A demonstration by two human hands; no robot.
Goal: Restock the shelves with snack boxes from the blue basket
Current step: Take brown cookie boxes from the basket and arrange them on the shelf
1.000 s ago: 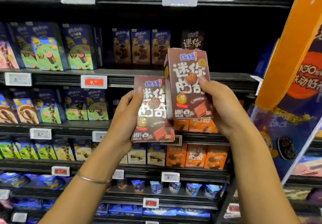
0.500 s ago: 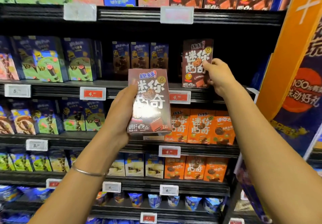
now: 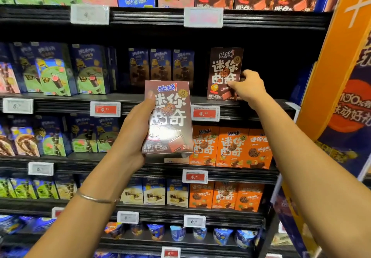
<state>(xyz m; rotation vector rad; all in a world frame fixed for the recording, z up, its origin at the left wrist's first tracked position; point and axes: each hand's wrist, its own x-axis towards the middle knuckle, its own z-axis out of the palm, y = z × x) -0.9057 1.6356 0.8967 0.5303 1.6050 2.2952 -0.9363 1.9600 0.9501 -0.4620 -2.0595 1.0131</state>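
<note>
Five brown boxes (image 3: 170, 117) show: one in the left hand (image 3: 130, 137), one gripped by the right hand (image 3: 248, 89), three on the top shelf (image 3: 150, 15). Six orange boxes (image 3: 230, 149) stand three to a shelf; three cream boxes (image 3: 154, 193) stand beside the lower row.

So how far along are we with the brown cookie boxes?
One brown cookie box sits on the shelf, the right hand gripping its edge, not yet released. The left hand holds a second brown box, waiting to be shelved. The basket is out of view, so remaining stock is unknown.
</note>
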